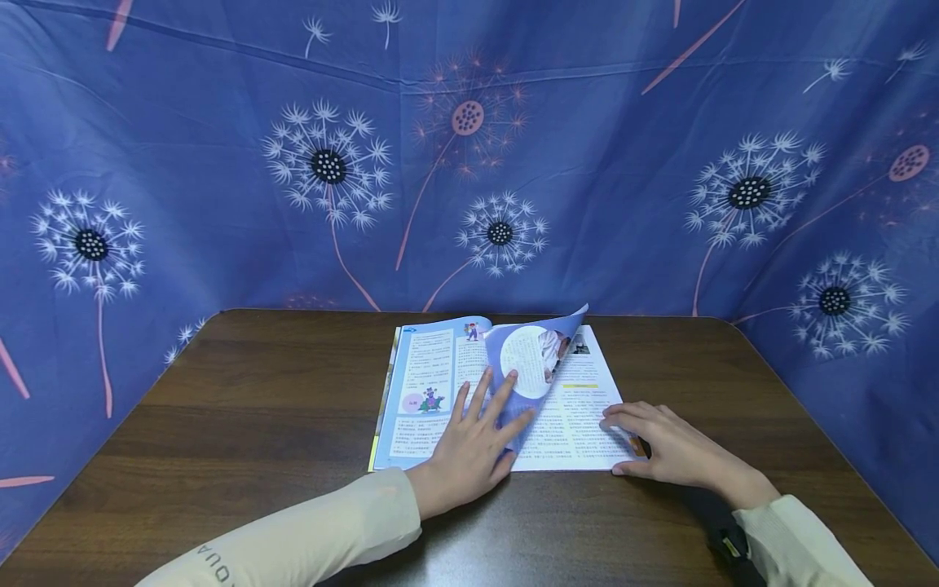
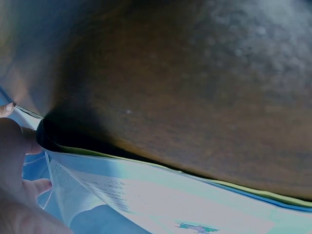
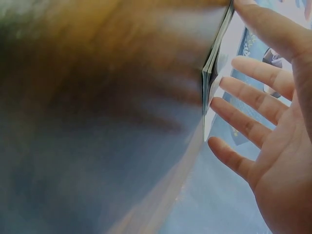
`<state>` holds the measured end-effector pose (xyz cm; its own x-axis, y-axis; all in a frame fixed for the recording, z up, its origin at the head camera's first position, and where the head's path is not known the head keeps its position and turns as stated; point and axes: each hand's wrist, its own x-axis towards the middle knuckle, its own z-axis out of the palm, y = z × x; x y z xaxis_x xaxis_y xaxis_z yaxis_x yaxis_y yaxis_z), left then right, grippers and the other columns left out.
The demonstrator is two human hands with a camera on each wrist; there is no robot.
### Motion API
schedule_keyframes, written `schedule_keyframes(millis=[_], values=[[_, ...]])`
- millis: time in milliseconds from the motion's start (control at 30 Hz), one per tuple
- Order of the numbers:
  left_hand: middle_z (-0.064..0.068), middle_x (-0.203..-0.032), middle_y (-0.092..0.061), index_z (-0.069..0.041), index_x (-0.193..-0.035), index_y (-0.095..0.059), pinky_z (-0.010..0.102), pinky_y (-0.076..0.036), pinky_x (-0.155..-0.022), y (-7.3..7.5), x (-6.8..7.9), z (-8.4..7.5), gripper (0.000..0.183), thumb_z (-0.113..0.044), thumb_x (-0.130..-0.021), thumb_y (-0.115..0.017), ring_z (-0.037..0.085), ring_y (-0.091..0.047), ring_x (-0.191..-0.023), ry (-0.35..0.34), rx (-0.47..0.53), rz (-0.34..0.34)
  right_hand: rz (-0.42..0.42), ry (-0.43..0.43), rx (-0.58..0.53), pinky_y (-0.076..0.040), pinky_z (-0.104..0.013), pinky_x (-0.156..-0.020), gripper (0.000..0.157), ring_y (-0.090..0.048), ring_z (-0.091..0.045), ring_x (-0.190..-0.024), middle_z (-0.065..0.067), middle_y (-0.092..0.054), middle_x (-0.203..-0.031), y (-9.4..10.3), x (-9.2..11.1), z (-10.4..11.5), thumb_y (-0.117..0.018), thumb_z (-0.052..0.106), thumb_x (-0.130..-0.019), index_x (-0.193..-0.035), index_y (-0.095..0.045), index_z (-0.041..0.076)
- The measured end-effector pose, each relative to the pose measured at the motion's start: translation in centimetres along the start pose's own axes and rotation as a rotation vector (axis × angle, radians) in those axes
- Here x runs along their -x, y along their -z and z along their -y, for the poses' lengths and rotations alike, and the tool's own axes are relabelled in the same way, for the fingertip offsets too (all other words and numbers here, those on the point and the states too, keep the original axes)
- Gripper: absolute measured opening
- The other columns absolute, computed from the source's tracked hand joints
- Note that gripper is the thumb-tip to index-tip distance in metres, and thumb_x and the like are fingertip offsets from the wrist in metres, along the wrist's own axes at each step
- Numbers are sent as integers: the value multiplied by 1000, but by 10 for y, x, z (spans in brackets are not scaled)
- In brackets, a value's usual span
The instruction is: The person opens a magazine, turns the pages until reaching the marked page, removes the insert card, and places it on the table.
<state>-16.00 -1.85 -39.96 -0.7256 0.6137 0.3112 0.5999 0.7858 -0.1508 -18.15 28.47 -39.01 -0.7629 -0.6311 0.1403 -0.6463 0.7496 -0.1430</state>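
Observation:
An open magazine lies on the table, with blue-framed text on its left page and white text on its right page. Between them a lilac leaf stands partly lifted, its upper corner curling to the right. My left hand is spread across the lower middle of the magazine, fingers extended against the lilac leaf. At the lower right corner lies my right hand, thumb by the bottom edge and fingertips over the page. In the right wrist view its fingers extend loosely beside the magazine's layered edge.
The magazine is near the middle of a dark brown wooden table. A blue cloth with dandelion prints hangs behind and around the table. A black strap is worn at the right wrist, beside a pale sleeve.

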Motion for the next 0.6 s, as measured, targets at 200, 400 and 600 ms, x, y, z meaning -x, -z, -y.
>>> schedule_keyframes(millis=[200, 400, 600], values=[[14, -153, -9, -29, -139, -37, 57, -19, -106, 0, 2, 1, 54, -42, -88, -49, 41, -6, -139, 10, 39, 33, 20, -23, -12, -43, -45, -83, 49, -54, -22, -109, -1, -58, -119, 0, 0, 0, -75, 40, -70, -111, -62, 17], [14, -153, -12, -26, -140, -35, 54, -18, -108, 0, 3, 1, 54, -44, -90, -46, 37, -9, -140, 27, 51, 89, 15, -14, -10, -43, -44, -81, 47, -54, -21, -108, -1, -59, -118, -1, 0, -1, -75, 39, -70, -110, -62, 18], [15, -151, -19, -23, -139, -37, 53, -21, -107, 0, 4, 1, 55, -49, -91, -43, 36, -17, -139, 29, 60, 104, 21, -12, -17, -43, -46, -81, 46, -54, -23, -109, -2, -59, -119, -1, 0, 0, -75, 39, -71, -110, -62, 18]])
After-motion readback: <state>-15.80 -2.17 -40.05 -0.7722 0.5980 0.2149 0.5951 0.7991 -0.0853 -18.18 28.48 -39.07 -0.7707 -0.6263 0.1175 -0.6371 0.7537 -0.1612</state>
